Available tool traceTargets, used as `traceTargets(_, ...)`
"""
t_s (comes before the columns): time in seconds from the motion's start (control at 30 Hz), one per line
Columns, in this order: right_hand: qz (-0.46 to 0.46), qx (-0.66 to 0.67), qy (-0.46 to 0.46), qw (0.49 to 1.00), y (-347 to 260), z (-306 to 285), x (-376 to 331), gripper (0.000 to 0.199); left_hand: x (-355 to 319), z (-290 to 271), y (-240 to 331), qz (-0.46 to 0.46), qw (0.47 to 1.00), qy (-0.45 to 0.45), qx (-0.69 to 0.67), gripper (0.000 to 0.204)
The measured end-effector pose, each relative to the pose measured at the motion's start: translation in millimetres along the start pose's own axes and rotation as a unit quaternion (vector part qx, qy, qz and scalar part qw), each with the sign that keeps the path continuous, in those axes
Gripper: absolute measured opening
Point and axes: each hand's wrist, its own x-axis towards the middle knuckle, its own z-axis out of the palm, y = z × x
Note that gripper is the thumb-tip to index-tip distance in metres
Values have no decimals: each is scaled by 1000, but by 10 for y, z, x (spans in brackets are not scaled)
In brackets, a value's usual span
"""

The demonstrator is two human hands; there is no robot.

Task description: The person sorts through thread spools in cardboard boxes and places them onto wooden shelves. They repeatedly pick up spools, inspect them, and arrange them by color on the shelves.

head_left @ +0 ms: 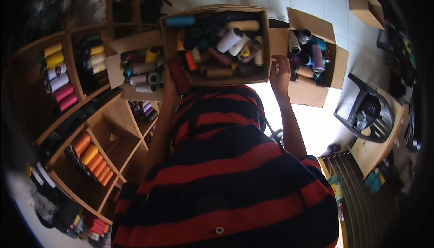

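My left hand (170, 85) is closed around a dark red thread cone (180, 75), at the near left corner of a cardboard box (212, 83). Thread cones fill this box, among them a pale lilac cone (229, 39), a blue cone (179, 21), a cream cone (244, 25) and an orange-red cone (190, 61). Just outside the box's right wall is my right hand (280, 74), its fingers loosely bent and apart, with nothing seen in them. Whether its fingertips touch the box, I cannot tell.
Flanking the middle box are a left carton (116, 71) and a right carton (312, 95), both with thread cones. Wooden shelves (118, 151) on the left hold several coloured cones. A black plastic chair (384, 126) and a small carton (364, 6) stand on the right.
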Motion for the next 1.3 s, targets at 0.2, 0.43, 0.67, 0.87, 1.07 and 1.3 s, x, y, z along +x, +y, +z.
traceTargets(0.2, -141, 32, -94, 985, -745, 622, 593, 38, -208, -246, -42, 17, 997, 67, -34, 58)
traceTargets(0.43, -170, -126, -162, 964, -839, 1414, 1056, 57, -485, -458, -141, 49, 994, 87, -52, 56)
traceTargets(0.67, -158, -90, -292, 939, -969, 809, 426, 51, -672, -594, -355, 39, 983, 141, -113, 51)
traceTargets(0.87, -153, -63, -331, 929, -835, 828, 0, 53, -494, -567, -426, 11, 990, 115, -83, 56)
traceTargets(1.07, -166, -64, -314, 932, -893, 946, 11, 50, -549, -522, -333, 22, 993, 93, -67, 52)
traceTargets(1.3, -207, -76, -297, 929, -1238, 1164, 153, 32, -678, -760, -307, 72, 985, 152, -47, 33)
